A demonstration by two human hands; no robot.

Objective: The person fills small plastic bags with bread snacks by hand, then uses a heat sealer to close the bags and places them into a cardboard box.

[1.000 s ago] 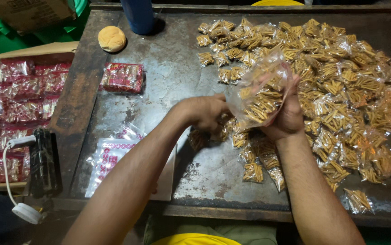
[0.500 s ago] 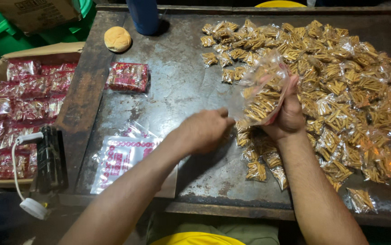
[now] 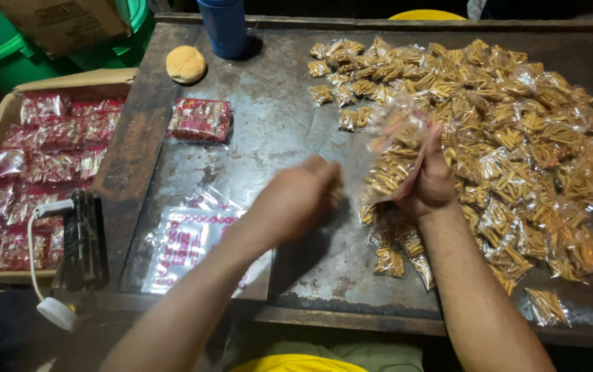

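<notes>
the right hand (image 3: 434, 182) held a clear bag (image 3: 396, 155) upright, mouth leftward; the left hand (image 3: 296, 200), just beside it, pinched a small snack packet (image 3: 337, 196).

A small snack-packing workshop: heaped snack packets (image 3: 516, 138) right of the hands, boxed red packs (image 3: 28, 186) far left.

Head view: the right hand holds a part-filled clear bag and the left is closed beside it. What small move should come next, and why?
Probably the left hand carries what it grips into the bag. It is closed just left of the bag, which the right hand holds up, already part full of small packets. Its grip looks like one packet, though the fingers hide most of it. The pile lies behind.
</notes>
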